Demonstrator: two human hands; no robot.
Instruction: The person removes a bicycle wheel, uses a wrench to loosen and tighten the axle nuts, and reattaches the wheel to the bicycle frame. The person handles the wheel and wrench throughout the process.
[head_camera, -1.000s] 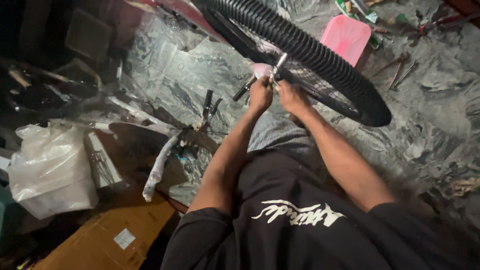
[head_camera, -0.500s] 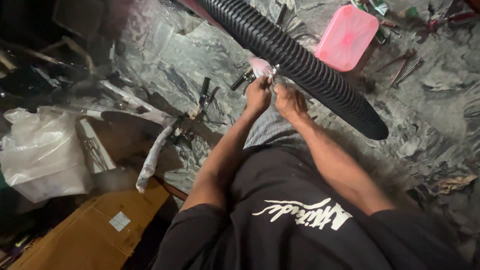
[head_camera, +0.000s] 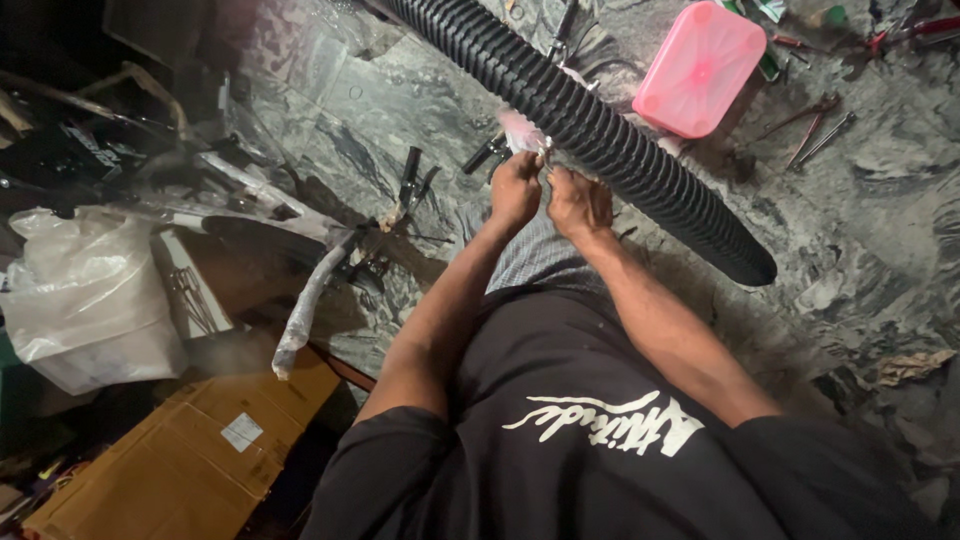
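Observation:
A black knobbly bicycle tyre runs diagonally across the marbled floor in front of me. My left hand and my right hand are close together at its near edge. Both pinch a small pinkish-white wrapped part at the wheel's hub; what lies under the wrapping is hidden. A dark axle end or tool sticks out just left of that part.
A pink plastic box and several hand tools lie beyond the tyre. Wrapped bicycle frame parts, pliers, a white plastic bag and a cardboard box are at my left.
The view has shifted so tyre and pink box sit higher and further right. Both hands stay together on the wrapped part at the hub.

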